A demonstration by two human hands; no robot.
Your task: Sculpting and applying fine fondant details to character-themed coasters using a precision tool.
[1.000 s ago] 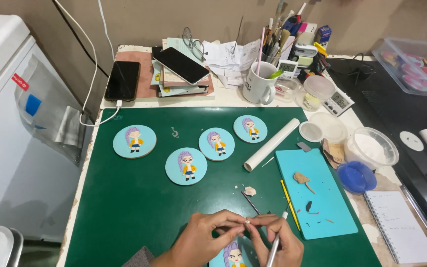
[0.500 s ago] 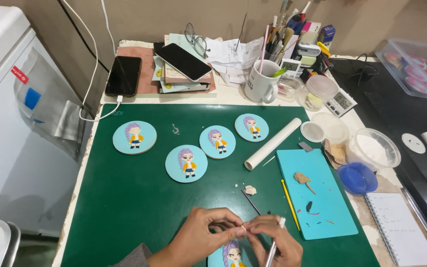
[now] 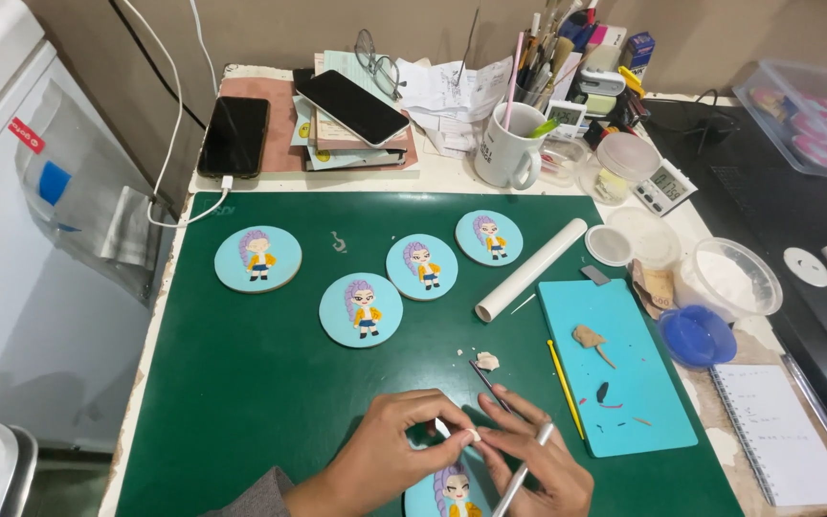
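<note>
1. Pinching a tiny white bit of clay between thumb and forefinger, the left hand has its grip nearly shut on that scrap, held just above the near edge of the green mat, likely so it can be shaped in the air and not flattened on the counter
2. The right hand meets the left at the fingertips, its forefinger touching the same scrap, while its other fingers are curled round a slim silver tool; the tool lies back along the palm, seemingly parked there so both fingertips stay free
3. Directly under the hands sits a round blue disc with a purple-haired figure, partly cut off by the bottom edge of the view; the scrap is held right over it
4. Four more round blue discs with figures lie apart in a loose row further up the mat, well away from the hands, probably set aside so they are not smudged
5. Just right of the hands a turquoise board carries a tan lump of clay and small coloured specks, and a thin yellow stick lies along its left edge
6. A white roller rests slantwise between the discs and the board, and a mug of brushes stands at the back of the counter
</note>
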